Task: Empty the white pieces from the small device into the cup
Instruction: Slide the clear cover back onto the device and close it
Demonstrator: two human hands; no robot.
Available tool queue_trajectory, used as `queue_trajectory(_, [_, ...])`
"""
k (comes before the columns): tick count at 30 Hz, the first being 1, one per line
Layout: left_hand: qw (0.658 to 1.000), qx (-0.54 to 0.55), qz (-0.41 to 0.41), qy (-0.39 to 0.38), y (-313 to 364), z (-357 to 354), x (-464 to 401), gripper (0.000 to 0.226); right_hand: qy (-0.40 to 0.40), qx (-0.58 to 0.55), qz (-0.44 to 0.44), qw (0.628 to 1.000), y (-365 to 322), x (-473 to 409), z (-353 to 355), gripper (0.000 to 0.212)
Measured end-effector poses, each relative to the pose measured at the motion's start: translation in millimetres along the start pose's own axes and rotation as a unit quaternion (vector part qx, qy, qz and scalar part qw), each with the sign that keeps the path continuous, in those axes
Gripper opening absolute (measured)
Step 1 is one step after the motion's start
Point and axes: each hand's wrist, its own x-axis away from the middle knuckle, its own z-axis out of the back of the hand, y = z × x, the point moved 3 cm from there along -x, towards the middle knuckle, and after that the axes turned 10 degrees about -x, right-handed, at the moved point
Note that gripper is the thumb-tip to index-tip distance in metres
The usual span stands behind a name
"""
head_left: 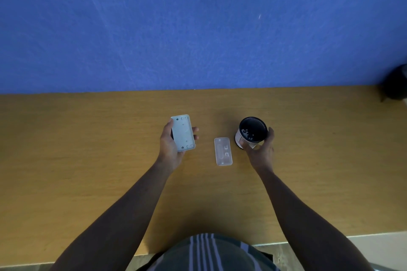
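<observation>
Two hands: left (pixel 170 145) holds flat rectangular device (pixel 183 132); right (pixel 262 149) round cup (pixel 251 131).

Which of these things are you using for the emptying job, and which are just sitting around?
For the job: small device in the left hand; cup with white pieces inside, held by the right hand.

Just lying about: clear flat cover on the table; dark object at the far right.

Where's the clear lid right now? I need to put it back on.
The clear lid lies flat on the table, between the left hand and the cup.
</observation>
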Motion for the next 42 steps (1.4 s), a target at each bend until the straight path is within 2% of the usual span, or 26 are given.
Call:
queue_trajectory(3, [1.000,0.006,0.005,-0.002,-2,-1,1,0.058,0.045,0.027,-0.030,0.998,7,19,-3,0.114])
queue_trajectory(5, [1.000,0.011,0.008,-0.004,-4,-1,1,0.055,0.070,0.062,-0.025,0.995,15,36,-9,0.107])
queue_trajectory(7, [1.000,0.011,0.009,-0.004,-7,-1,2,0.054,0.073,0.097,-0.033,0.992,22,51,-17,0.090])
queue_trajectory(10, [1.000,0.005,0.011,0.004,-10,0,4,0.058,0.033,0.141,-0.067,0.987,29,64,-30,0.064])
queue_trajectory(12, [1.000,0.004,0.013,0.010,-12,2,5,0.057,-0.004,0.189,-0.063,0.980,28,67,-39,0.055])
queue_trajectory(16, [1.000,0.008,0.023,0.015,-14,3,7,0.055,-0.055,0.283,-0.023,0.957,19,68,-52,0.056])
queue_trajectory(20, [0.999,0.016,0.029,0.015,-18,2,10,0.055,-0.079,0.331,-0.008,0.940,10,68,-62,0.060])
queue_trajectory(24, [0.999,0.027,0.037,0.017,-22,2,12,0.054,-0.075,0.321,-0.028,0.944,5,67,-65,0.057])
queue_trajectory(27, [0.998,0.034,0.040,0.020,-23,2,12,0.054,-0.075,0.244,-0.070,0.964,4,65,-66,0.059])
queue_trajectory(30, [0.998,0.041,0.041,0.020,-23,1,13,0.056,-0.078,0.160,-0.101,0.979,1,63,-67,0.039])
queue_trajectory(32, [0.998,0.037,0.039,0.016,-23,1,13,0.056,-0.079,0.128,-0.077,0.986,-4,61,-67,0.027])
queue_trajectory(35, [0.998,0.036,0.041,0.016,-25,1,13,0.056,-0.067,0.101,-0.010,0.993,-22,62,-69,0.019])
queue_trajectory(39, [0.997,0.050,0.049,0.030,-27,2,11,0.051,-0.057,0.059,0.110,0.991,-63,67,-77,0.021])
queue_trajectory(42, [0.997,0.056,0.052,0.030,-28,1,10,0.049,-0.055,0.047,0.226,0.971,-95,75,-80,0.028])
